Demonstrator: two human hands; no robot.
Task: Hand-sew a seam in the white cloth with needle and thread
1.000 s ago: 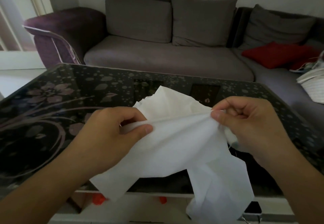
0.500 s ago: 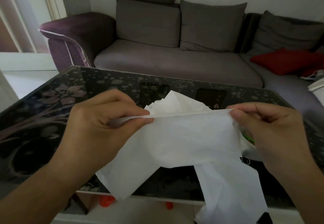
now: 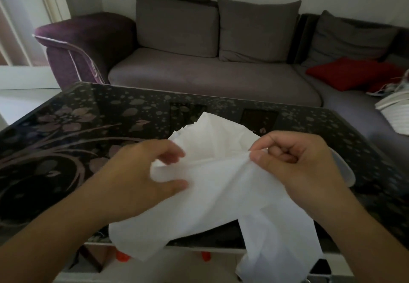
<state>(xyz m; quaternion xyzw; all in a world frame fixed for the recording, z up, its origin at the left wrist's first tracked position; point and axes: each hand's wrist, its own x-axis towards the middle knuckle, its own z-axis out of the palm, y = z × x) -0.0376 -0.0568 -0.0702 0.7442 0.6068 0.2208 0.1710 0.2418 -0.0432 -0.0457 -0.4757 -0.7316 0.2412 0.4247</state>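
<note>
Head view, the only one. I hold the cloth [image 3: 221, 185] above the near edge of the table [image 3: 77, 127], its lower folds hanging past that edge toward the floor.

My right hand [image 3: 294, 163] pinches the folded top edge between thumb and forefinger, the other fingers curled in; this fixes one end of the line to be sewn. My left hand [image 3: 141, 172] is blurred. Its fingers sit behind the cloth and its thumb in front, curled round a bunched part, but whether it pinches firmly I cannot tell. The fold between the two hands sags slightly and is not taut.

No needle or thread is visible; either may be hidden in the right hand. I judge this to be alignment of the edge before stitching.

Behind the table stands a sofa [image 3: 199, 83] with a red cushion [image 3: 345, 72].
</note>
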